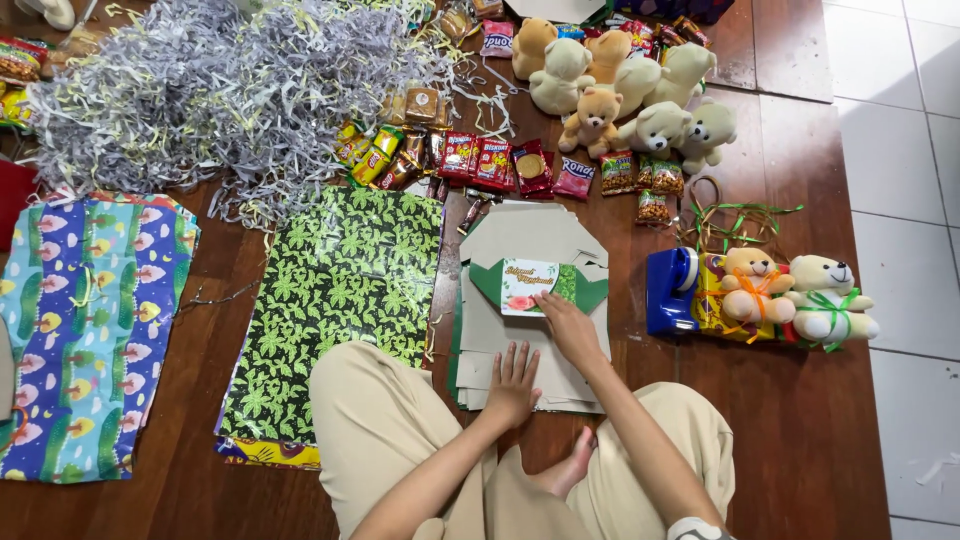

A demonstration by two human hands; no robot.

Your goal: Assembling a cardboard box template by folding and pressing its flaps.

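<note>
Left hand [512,385] lies flat, fingers spread, on the flattened box stack [530,330] while right hand [570,328] pinches a card [530,287] at its green flap; a loose grip could let the card slide crooked, with snack packets [490,162], tape dispenser [672,290] and teddy bears [790,295] crowding nearby.

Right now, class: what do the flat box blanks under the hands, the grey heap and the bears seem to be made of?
Box blanks: likely matte grey-brown cardboard, stiff with cut edges; the left hand presses them flat while the right hand touches a glossy printed card. Grey heap: apparently shredded paper, thin curling strips. Bears: plush fabric, fuzzy and soft-looking.
</note>
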